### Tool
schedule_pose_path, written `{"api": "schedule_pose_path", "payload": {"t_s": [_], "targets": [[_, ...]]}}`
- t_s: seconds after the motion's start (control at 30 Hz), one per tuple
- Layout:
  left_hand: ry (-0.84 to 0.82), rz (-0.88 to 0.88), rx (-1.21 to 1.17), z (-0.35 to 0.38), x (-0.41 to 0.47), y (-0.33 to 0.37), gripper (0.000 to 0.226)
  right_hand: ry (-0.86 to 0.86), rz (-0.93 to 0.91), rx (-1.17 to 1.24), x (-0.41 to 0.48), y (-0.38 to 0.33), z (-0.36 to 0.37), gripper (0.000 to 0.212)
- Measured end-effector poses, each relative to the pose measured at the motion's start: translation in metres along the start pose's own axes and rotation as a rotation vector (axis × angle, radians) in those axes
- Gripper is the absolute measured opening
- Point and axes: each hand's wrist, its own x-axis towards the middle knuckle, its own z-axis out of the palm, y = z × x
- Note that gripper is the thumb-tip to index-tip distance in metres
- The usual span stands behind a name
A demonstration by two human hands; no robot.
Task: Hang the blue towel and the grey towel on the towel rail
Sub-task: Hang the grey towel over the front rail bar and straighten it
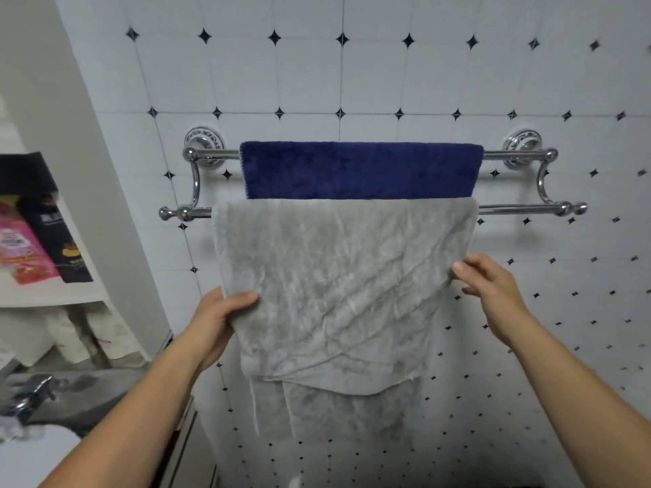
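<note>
A chrome double towel rail (518,155) is fixed to the tiled wall. The blue towel (359,170) hangs over its upper back bar. The grey towel (338,276) is draped over the lower front bar and hangs down in front, covering the bottom of the blue towel. My left hand (218,322) grips the grey towel's left edge, thumb on the front. My right hand (493,294) pinches its right edge at about the same height. A back layer of the grey towel hangs lower behind the front layer.
White shelves (53,294) at the left hold a pink packet (21,248) and a black box (56,234), with folded cloths below. A chrome tap (28,392) and a basin sit at the lower left. The wall is white tile with small black diamonds.
</note>
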Motion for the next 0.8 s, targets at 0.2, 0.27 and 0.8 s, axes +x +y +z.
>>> {"api": "schedule_pose_path", "payload": {"t_s": [0.2, 0.27, 0.8], "targets": [[0.111, 0.293, 0.099, 0.030, 0.017, 0.078, 0.010, -0.019, -0.108, 0.087, 0.033, -0.041, 0.000, 0.008], [0.140, 0.298, 0.130, 0.029, 0.018, 0.079, 0.007, -0.008, -0.074, 0.108, 0.033, -0.030, -0.004, 0.005], [0.158, 0.045, 0.264, -0.012, -0.016, -0.023, 0.018, -0.114, 0.214, 0.059, -0.023, 0.067, -0.016, 0.021]]}}
